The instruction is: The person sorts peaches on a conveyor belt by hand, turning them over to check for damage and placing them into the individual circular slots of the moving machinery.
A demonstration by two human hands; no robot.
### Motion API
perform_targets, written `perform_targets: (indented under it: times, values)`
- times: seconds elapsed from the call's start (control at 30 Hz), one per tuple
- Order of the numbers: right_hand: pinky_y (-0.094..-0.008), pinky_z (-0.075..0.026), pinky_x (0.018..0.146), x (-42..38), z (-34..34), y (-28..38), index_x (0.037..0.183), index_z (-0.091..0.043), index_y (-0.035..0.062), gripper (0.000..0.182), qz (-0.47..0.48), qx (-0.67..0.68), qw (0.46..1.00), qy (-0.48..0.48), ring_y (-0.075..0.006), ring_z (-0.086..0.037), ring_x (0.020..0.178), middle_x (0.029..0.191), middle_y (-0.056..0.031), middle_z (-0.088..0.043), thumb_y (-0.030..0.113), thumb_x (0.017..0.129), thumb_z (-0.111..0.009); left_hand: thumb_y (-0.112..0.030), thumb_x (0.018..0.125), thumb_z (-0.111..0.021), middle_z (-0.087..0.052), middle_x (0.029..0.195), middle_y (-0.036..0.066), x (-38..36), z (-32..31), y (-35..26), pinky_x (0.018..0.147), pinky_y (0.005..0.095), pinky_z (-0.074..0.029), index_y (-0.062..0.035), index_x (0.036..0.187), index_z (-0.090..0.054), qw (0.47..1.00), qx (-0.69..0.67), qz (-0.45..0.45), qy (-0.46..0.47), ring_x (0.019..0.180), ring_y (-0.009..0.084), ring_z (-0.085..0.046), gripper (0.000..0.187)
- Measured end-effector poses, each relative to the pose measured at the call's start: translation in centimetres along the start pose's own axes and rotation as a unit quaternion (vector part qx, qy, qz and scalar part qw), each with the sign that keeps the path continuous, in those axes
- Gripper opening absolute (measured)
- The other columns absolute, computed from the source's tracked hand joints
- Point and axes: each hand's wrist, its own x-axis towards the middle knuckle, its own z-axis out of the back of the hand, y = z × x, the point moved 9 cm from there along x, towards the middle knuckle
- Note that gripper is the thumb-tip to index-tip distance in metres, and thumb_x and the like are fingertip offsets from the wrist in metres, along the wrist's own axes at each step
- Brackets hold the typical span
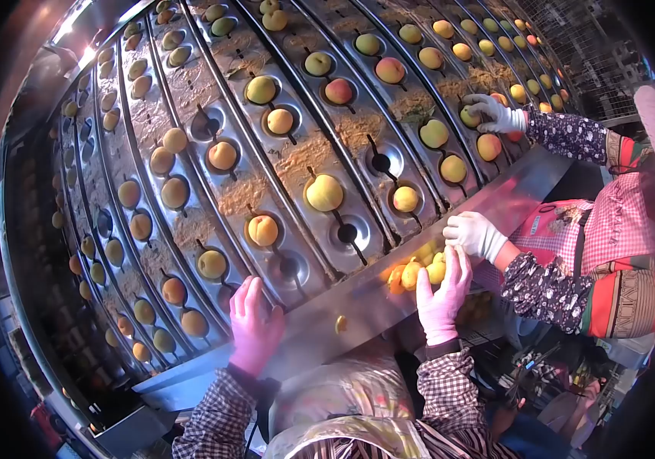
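Note:
My left hand (255,329), in a pink glove, has its fingers stretched over the front edge of a metal conveyor (190,226), holding nothing that shows. Just beyond it are a bare cup (287,268) and a yellow peach (212,264) in its cup. My right hand (443,302), also gloved in pink, is open with thumb and fingers apart. Its fingertips are right at a small heap of yellow fruit pieces (411,273) on the metal ledge (320,325). A single small yellow piece (341,324) lies on the ledge between my hands.
Rows of peaches (324,193) sit in the conveyor's cups, with brown pulp (304,161) smeared between them. At right a person in a checked pink apron (624,210) has one white-gloved hand (474,234) by the heap and another (495,115) over the peaches.

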Motion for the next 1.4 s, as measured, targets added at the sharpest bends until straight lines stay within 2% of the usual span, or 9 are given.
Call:
perform_targets:
  times: [0.2, 0.47, 0.67, 0.77, 0.97, 1.17, 1.3, 1.37, 1.4]
  values:
    - [-0.0474, -0.043, 0.108, 3.7, -1.4, 5.1, 0.131, -0.059, 0.0036, 0.056, 0.073, 0.041, 0.995, 0.058, -0.0352, -0.054, 0.125, 0.132, -0.0159, -0.059, 0.014, 0.079, -0.079, 0.0, 0.084, -0.065, -0.054, 0.137, 0.022, -11.2, 5.4, 7.5, 0.105, 0.0445, -0.045, -0.002, 0.145, -0.047, 0.982, 0.007, 0.186, -0.004, 0.125, 0.0392, -0.053, 0.063]
    - [-0.0376, -0.053, 0.091, -2.2, 2.6, -7.1, 0.123, -0.064, 0.0006, 0.033, -0.185, 0.178, 0.965, -0.049, -0.0277, -0.065, 0.107, 0.119, -0.0144, -0.067, 0.004, 0.091, -0.067, -0.008, 0.099, -0.057, -0.045, 0.148, 0.015, -28.5, 6.8, 17.1, 0.111, 0.0382, -0.039, -0.0047, 0.155, -0.035, 0.829, -0.164, 0.502, -0.184, 0.131, 0.0264, -0.048, 0.061]
    - [-0.0418, -0.054, 0.093, 6.6, -3.9, 0.0, 0.125, -0.063, 0.0063, 0.043, -0.036, 0.133, 0.985, 0.108, -0.0341, -0.064, 0.111, 0.122, -0.0141, -0.065, 0.012, 0.084, -0.076, -0.02, 0.102, -0.06, -0.04, 0.153, 0.02, -27.5, 5.4, 18.5, 0.115, 0.0375, -0.035, 0.007, 0.155, -0.027, 0.797, -0.02, 0.588, -0.141, 0.136, 0.0276, -0.044, 0.068]
    - [-0.0465, -0.051, 0.096, 9.2, -7.5, 2.5, 0.129, -0.06, 0.0119, 0.05, 0.101, -0.035, 0.983, 0.148, -0.0342, -0.059, 0.117, 0.132, -0.011, -0.059, 0.017, 0.081, -0.074, -0.025, 0.103, -0.06, -0.039, 0.154, 0.023, -25.9, 5.1, 17.5, 0.118, 0.0392, -0.032, 0.0077, 0.155, -0.027, 0.745, -0.179, 0.605, -0.215, 0.139, 0.0311, -0.041, 0.07]
    - [-0.0457, -0.05, 0.097, 11.5, -11.8, 0.3, 0.125, -0.062, 0.012, 0.048, 0.108, -0.064, 0.969, 0.213, -0.0333, -0.06, 0.113, 0.123, -0.0103, -0.062, 0.026, 0.081, -0.075, -0.026, 0.104, -0.056, -0.042, 0.152, 0.026, -29.2, 5.2, 19.4, 0.118, 0.0403, -0.032, 0.0099, 0.152, -0.032, 0.794, 0.01, 0.575, -0.197, 0.138, 0.0343, -0.044, 0.064]
    - [-0.0482, -0.053, 0.087, 14.7, -12.6, 1.7, 0.111, -0.064, 0.0112, 0.035, 0.039, -0.137, 0.939, 0.313, -0.0331, -0.065, 0.104, 0.109, -0.0131, -0.065, 0.039, 0.091, -0.065, -0.034, 0.106, -0.05, -0.048, 0.148, 0.029, -28.7, 5.1, 20.5, 0.113, 0.0405, -0.038, 0.012, 0.148, -0.036, 0.698, -0.038, 0.653, -0.291, 0.133, 0.0362, -0.051, 0.064]
    - [-0.0479, -0.053, 0.089, 20.7, -14.5, 5.6, 0.117, -0.064, 0.0095, 0.039, 0.067, -0.03, 0.969, 0.236, -0.0344, -0.065, 0.103, 0.112, -0.0134, -0.066, 0.037, 0.09, -0.068, -0.045, 0.104, -0.049, -0.057, 0.136, 0.032, -30.4, 5.5, 22.4, 0.103, 0.0435, -0.044, 0.0132, 0.141, -0.045, 0.673, 0.093, 0.688, -0.255, 0.12, 0.0409, -0.058, 0.069]
    - [-0.0476, -0.053, 0.088, 24.0, -16.4, 7.8, 0.123, -0.062, 0.0097, 0.044, 0.115, -0.008, 0.972, 0.205, -0.0344, -0.064, 0.106, 0.116, -0.0129, -0.065, 0.036, 0.089, -0.069, -0.056, 0.102, -0.046, -0.055, 0.14, 0.029, -36.7, 4.6, 29.3, 0.108, 0.0454, -0.043, 0.0058, 0.147, -0.043, 0.643, 0.065, 0.723, -0.242, 0.129, 0.0423, -0.054, 0.077]
    - [-0.0477, -0.052, 0.089, 25.8, -17.1, 8.8, 0.122, -0.062, 0.0095, 0.044, 0.115, 0.011, 0.975, 0.192, -0.0344, -0.063, 0.107, 0.115, -0.0127, -0.065, 0.037, 0.088, -0.07, -0.049, 0.1, -0.049, -0.057, 0.135, 0.029, -35.4, 4.9, 28.0, 0.104, 0.0473, -0.045, 0.0058, 0.145, -0.044, 0.652, 0.121, 0.728, -0.172, 0.123, 0.0431, -0.056, 0.071]
